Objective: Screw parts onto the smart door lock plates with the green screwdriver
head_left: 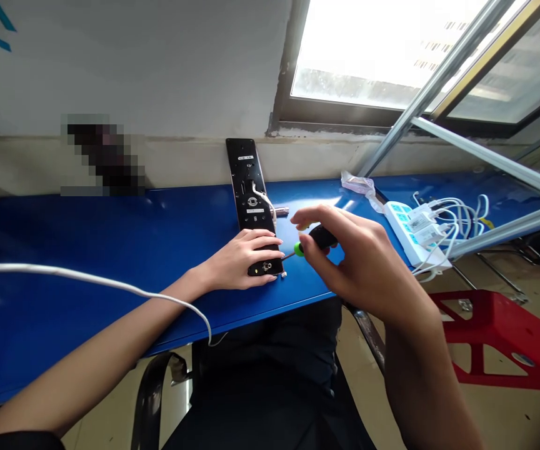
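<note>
Far to the left, a pixelated dark object (104, 156) is standing on the ledge behind a glossy blue tabletop (59, 231), and a white cable (87, 280) is running over the left forearm (110, 356). Under the left hand (239, 259), a long black electronic door-lock panel (246, 162) is lying lengthwise, away from the person, with its far end against the wall. The hand is lying flat and fairly narrow over the panel's near end, fingers together and pressing from above rather than wrapping around it. The panel looks stiff and fairly heavy for its size, and its smooth face may slide on the glossy top, so its long edges seem the safest places to grip. A thin white wire (264, 203) is looping from it just beyond the left fingertips and could catch easily.

To the right of that hand, the right hand (364, 265) is closing around a screwdriver (319, 239) with a black and green handle, its slim shaft pointing left toward the panel's near end. It looks light and easy to turn, though I cannot tell whether the tip is touching the panel.

Farther right of the hand, a clear plastic bag (357, 184) is lying near a white power strip (405, 228) crowded with plugged-in chargers and white cables, while a red plastic stool (499, 331) is standing on the floor below.
</note>
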`<state>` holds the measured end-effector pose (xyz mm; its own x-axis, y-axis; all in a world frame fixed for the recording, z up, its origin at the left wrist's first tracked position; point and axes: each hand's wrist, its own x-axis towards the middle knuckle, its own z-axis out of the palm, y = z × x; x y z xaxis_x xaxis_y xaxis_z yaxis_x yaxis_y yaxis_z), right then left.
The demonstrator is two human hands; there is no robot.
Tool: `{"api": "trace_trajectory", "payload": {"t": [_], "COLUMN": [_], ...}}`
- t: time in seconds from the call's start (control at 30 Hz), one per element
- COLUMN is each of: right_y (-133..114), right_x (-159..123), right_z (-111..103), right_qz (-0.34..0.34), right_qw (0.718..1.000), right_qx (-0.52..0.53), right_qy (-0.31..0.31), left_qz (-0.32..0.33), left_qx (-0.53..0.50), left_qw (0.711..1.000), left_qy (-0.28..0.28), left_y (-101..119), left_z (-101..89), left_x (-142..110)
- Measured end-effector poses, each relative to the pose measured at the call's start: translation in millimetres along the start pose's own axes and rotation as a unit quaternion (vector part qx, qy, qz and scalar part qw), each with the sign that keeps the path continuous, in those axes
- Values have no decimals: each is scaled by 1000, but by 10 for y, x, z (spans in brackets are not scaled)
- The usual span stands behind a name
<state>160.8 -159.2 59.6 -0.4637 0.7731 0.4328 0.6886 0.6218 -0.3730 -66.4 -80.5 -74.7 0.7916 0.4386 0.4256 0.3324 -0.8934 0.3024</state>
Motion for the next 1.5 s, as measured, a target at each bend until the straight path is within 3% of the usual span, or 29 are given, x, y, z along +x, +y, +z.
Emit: {"api": "trace_trajectory", "payload": {"t": [0.1,0.23,0.3,0.57,0.77,0.97,1.07,1.13,1.3,1.5], "right_y": [20,95,128,119,68,19,47,84,182,161], "right_x": [-18,-13,-9,22,-40,-49,-33,-27,-24,-33], "right_z": [4,115,151,107,205,143,106,114,166,122], "right_qz": [20,18,7,-5,-8,-30,-44,-44,-30,-45], "right_qw": [1000,992,990,996,986,998,997,997,993,996], "right_qx": [-8,-42,-44,5,-80,35,68,62,-2,37], "right_qy": [16,116,135,91,144,33,12,23,118,71], "left_qz": [-5,-9,-12,-21,-23,-27,-21,-25,-32,-31], "left_qx": [-3,-1,-1,4,-2,-21,-6,6,0,9], "left_qw": [1000,1000,1000,1000,1000,999,1000,999,999,999], "left_qy": [4,10,13,16,17,11,21,27,25,25], "left_y": [0,4,14,43,46,34,17,8,1,9], "left_z": [23,47,53,53,58,39,44,52,59,54], "left_x": [-8,-13,-13,-9,-14,-17,-26,-32,-38,-33]}}
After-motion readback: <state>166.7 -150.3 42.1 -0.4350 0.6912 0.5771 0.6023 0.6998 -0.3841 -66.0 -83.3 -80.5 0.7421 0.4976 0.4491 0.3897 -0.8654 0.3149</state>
